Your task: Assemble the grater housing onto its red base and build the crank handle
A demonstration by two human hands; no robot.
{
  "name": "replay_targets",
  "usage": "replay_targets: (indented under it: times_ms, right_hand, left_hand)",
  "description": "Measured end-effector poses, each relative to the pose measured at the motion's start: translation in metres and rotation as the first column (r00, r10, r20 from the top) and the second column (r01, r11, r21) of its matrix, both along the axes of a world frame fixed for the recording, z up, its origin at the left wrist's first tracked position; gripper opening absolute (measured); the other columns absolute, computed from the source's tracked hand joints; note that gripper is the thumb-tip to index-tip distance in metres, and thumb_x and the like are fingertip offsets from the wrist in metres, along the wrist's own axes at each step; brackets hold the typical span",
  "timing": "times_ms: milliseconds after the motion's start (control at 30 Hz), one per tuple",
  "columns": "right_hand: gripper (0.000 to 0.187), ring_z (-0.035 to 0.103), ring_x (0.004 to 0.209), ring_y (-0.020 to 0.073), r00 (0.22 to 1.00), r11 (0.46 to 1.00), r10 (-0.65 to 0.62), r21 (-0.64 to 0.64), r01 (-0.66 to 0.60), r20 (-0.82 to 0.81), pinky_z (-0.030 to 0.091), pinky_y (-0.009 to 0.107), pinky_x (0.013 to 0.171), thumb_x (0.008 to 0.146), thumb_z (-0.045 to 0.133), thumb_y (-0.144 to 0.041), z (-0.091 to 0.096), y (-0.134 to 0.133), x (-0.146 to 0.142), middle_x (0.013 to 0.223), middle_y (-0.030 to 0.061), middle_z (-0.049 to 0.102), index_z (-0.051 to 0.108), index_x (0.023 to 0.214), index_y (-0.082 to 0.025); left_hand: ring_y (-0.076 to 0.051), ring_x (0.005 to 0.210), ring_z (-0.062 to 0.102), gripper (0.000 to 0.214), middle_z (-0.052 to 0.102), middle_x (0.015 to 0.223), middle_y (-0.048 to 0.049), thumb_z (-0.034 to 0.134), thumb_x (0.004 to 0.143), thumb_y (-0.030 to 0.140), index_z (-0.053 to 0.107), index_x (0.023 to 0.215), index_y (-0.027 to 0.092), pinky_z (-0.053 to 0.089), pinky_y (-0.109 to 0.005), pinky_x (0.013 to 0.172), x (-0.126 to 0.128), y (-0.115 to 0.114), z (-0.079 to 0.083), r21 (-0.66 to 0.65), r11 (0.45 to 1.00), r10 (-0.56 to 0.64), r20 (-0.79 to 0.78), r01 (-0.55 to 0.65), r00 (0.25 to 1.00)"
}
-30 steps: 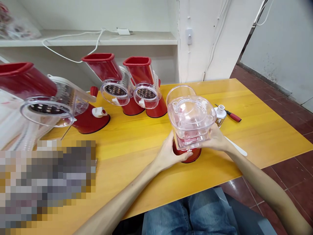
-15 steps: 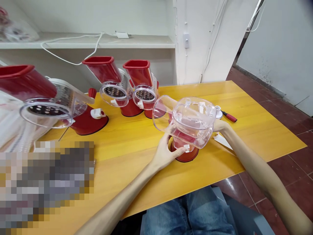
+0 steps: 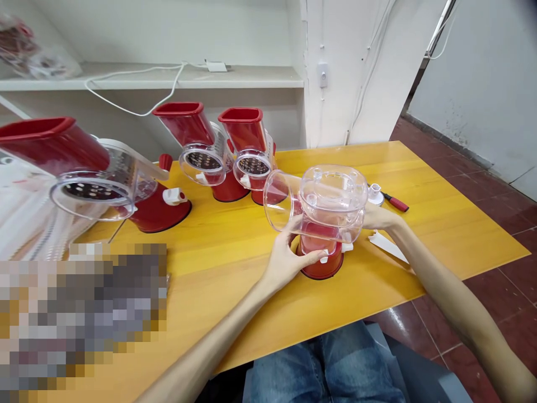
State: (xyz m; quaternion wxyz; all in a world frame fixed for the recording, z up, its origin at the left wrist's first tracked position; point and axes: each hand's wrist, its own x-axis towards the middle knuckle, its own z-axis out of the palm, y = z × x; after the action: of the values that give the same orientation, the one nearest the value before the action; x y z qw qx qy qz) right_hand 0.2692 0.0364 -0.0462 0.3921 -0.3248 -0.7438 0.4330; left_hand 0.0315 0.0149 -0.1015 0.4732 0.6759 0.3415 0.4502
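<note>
1. Head view, the thing in hand: the clear housing (image 3: 321, 207) is sitting over the red base (image 3: 321, 272), right of the worktop's (image 3: 218, 252) middle and near its front edge. Whether it is fully seated, I cannot tell.
2. Its long axis is running roughly left to right, the wide round mouth facing left and an oval rim facing up.
3. The left hand (image 3: 283, 260) is gripping the housing low on its left side, thumb reaching to a small white tab (image 3: 324, 257); it is the nearer hand to the base.
4. The right hand (image 3: 380, 217) is reaching behind the housing's right end; its fingers are hidden, so I cannot tell whether they are grasping.
5. Toward the worktop's right corner, a white flat arm (image 3: 388, 247) is lying beside the right forearm; a white hub piece (image 3: 375, 196) and a red-handled tool (image 3: 396, 203) are lying farther back.
6. A pair of red graters (image 3: 245, 131) is standing along the back edge, and a larger-looking grater (image 3: 121, 168) farther left; bare worktop is stretching between these and the left forearm.
</note>
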Motion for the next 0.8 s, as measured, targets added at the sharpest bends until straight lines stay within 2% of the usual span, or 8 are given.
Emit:
replay_targets:
  times_ms: [67,100,233,333,433,567,700,800]
  right_hand:
    - [0.059,0.071,0.117,0.0287,0.993,0.992,0.115,-0.057,-0.115,-0.007,0.06,0.047,0.1,0.068,0.089,-0.046,0.001,-0.015,-0.002,0.123,0.0091,0.076,0.073,0.119,-0.023]
    - [0.06,0.071,0.119,0.0284,0.991,0.989,0.13,-0.07,-0.132,-0.024,0.058,0.048,0.104,0.068,0.09,-0.043,0.001,-0.022,-0.005,0.125,0.0091,0.075,0.072,0.122,-0.024]
    - [0.067,0.069,0.124,0.0289,0.989,0.999,-0.031,-0.04,0.025,-0.146,0.051,0.051,0.113,0.065,0.092,-0.037,0.001,-0.037,-0.022,0.127,0.0093,0.074,0.068,0.126,-0.025]
    - [0.07,0.069,0.124,0.0292,0.975,0.999,-0.051,-0.01,0.05,-0.218,0.049,0.052,0.115,0.066,0.092,-0.037,0.0,-0.036,-0.033,0.127,0.0106,0.074,0.066,0.129,-0.022]
    - [0.077,0.069,0.122,0.0296,0.969,0.999,-0.037,-0.046,0.027,-0.244,0.05,0.053,0.114,0.067,0.091,-0.041,-0.003,-0.033,-0.039,0.129,0.0123,0.073,0.063,0.135,-0.02]
    - [0.084,0.068,0.124,0.031,0.97,0.997,-0.03,-0.082,0.011,-0.241,0.049,0.055,0.113,0.066,0.091,-0.045,-0.006,-0.033,-0.038,0.129,0.013,0.073,0.059,0.14,-0.02]
    - [0.099,0.058,0.138,0.0316,0.974,0.997,0.005,-0.077,-0.023,-0.228,0.044,0.053,0.119,0.059,0.096,-0.043,-0.003,-0.031,-0.026,0.142,0.0133,0.065,0.053,0.146,-0.024]
    - [0.112,0.047,0.148,0.0342,0.965,0.998,0.012,-0.056,-0.028,-0.261,0.041,0.051,0.121,0.049,0.096,-0.057,0.007,-0.024,-0.014,0.149,0.0137,0.059,0.051,0.147,-0.026]
  left_hand:
    - [-0.034,0.132,0.061,0.08,0.067,0.136,-0.0147,0.09,0.066,0.046,0.058,0.133,0.018,0.045,-0.049,0.116,0.002,-0.003,0.0,0.028,1.0,0.01,-0.008,-0.01,1.0]
    - [-0.034,0.132,0.061,0.079,0.068,0.135,-0.0138,0.09,0.067,0.046,0.057,0.133,0.019,0.046,-0.049,0.116,0.003,-0.004,0.0,0.039,0.999,0.016,-0.015,-0.015,1.0]
    - [-0.033,0.132,0.06,0.073,0.069,0.132,-0.0117,0.089,0.068,0.046,0.058,0.129,0.02,0.046,-0.048,0.114,0.007,-0.006,-0.001,0.085,0.996,0.039,-0.025,-0.036,0.999]
    - [-0.032,0.132,0.06,0.072,0.066,0.136,-0.0112,0.089,0.069,0.044,0.058,0.129,0.021,0.046,-0.047,0.115,0.007,-0.006,-0.001,0.108,0.993,0.043,-0.019,-0.041,0.999]
    - [-0.032,0.133,0.06,0.076,0.065,0.138,-0.0116,0.09,0.068,0.043,0.056,0.133,0.021,0.045,-0.049,0.116,0.004,-0.005,0.0,0.105,0.994,0.048,-0.037,-0.044,0.998]
    - [-0.032,0.131,0.061,0.075,0.067,0.137,-0.0116,0.09,0.068,0.043,0.058,0.132,0.021,0.044,-0.05,0.116,-0.001,-0.003,0.002,0.095,0.995,-0.013,-0.083,0.021,0.996]
    - [-0.033,0.127,0.063,0.072,0.068,0.133,-0.0134,0.089,0.068,0.043,0.059,0.129,0.018,0.045,-0.05,0.115,-0.001,-0.001,0.003,0.06,0.998,-0.024,-0.085,0.029,0.996]
    - [-0.034,0.129,0.061,0.076,0.067,0.135,-0.0148,0.09,0.067,0.043,0.058,0.13,0.017,0.042,-0.052,0.117,0.0,-0.001,0.003,0.036,0.999,-0.024,-0.09,0.028,0.996]
